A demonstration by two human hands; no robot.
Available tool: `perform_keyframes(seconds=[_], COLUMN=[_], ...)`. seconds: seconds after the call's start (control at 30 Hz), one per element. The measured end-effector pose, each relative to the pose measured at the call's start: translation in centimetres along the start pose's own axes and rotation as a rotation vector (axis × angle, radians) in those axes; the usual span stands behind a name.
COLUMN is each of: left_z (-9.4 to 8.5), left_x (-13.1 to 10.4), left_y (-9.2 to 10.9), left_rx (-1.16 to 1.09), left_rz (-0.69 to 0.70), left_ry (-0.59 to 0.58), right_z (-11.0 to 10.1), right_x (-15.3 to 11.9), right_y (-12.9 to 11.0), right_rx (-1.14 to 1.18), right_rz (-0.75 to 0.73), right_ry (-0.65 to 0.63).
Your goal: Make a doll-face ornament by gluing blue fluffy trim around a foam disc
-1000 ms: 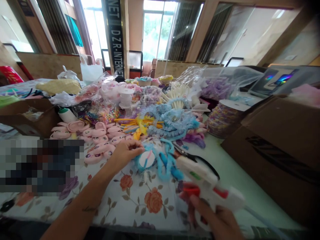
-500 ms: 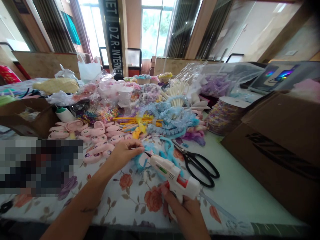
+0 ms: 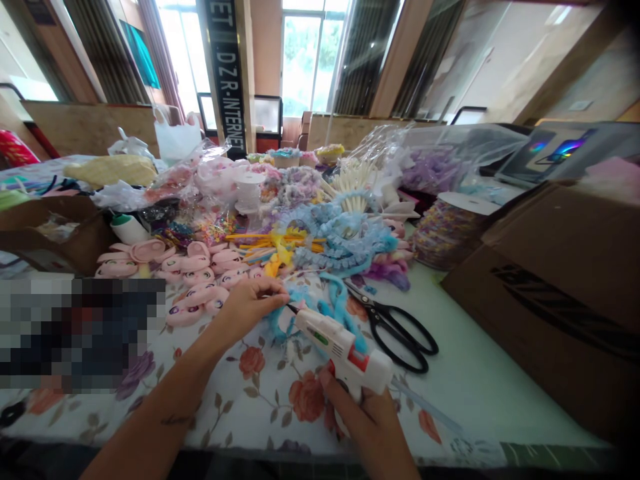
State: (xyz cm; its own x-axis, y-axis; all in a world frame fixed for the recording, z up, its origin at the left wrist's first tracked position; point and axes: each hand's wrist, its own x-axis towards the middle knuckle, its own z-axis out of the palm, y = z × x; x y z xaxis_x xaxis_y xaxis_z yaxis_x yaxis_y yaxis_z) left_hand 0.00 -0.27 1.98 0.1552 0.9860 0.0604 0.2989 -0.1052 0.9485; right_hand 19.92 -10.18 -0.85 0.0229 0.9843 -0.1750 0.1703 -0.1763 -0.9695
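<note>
My right hand (image 3: 367, 417) is wrapped around the handle of a white hot glue gun (image 3: 335, 343), its finger by the red trigger. The dark nozzle points up and left, close to the fingertips of my left hand (image 3: 257, 300). Those fingers are pinched together on blue fluffy trim (image 3: 300, 293), some of which lies under the hand; the exact spot gripped is hidden. A loose strand of blue plush cord (image 3: 337, 293) curls behind the gun. Black-handled scissors (image 3: 400, 333) lie open-bladed or closed, I cannot tell, right of the gun.
Pink doll-like heads (image 3: 193, 303) lie in a group left of centre. Behind them are pale blue lace trim (image 3: 345, 233), yellow sticks (image 3: 245, 241) and bagged supplies. A spool of multicoloured yarn (image 3: 450, 227) and a large cardboard box (image 3: 555, 293) stand at right. A flowered cloth (image 3: 240, 407) covers the table.
The glue gun and my right hand have shifted slightly left, bringing the nozzle nearer my left fingertips. My left hand stays nearly still.
</note>
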Motion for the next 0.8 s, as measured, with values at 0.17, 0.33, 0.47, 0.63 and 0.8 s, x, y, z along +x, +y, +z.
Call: perform_keyframes(seconds=[0.17, 0.33, 0.47, 0.63, 0.8], left_z=[-0.01, -0.02, -0.05, -0.06, -0.05], left_x=[-0.01, 0.02, 0.08, 0.15, 0.21], left_y=[0.21, 0.22, -0.01, -0.29, -0.09], left_rx=[0.022, 0.016, -0.009, -0.017, -0.025], left_rz=[-0.011, -0.006, 0.015, 0.019, 0.001], left_ry=[0.0, -0.006, -0.009, -0.013, -0.008], right_z=[0.1, 0.27, 0.36, 0.46, 0.51], right_x=[-0.05, -0.1, -0.07, 0.04, 0.14], right_y=[-0.25, -0.7, -0.94, -0.88, -0.87], right_rx=[-0.047, 0.027, 0.05, 0.076, 0.052], right_rz=[0.009, 0.042, 0.008, 0.036, 0.016], right_ry=[0.023, 0.049, 0.07, 0.079, 0.094])
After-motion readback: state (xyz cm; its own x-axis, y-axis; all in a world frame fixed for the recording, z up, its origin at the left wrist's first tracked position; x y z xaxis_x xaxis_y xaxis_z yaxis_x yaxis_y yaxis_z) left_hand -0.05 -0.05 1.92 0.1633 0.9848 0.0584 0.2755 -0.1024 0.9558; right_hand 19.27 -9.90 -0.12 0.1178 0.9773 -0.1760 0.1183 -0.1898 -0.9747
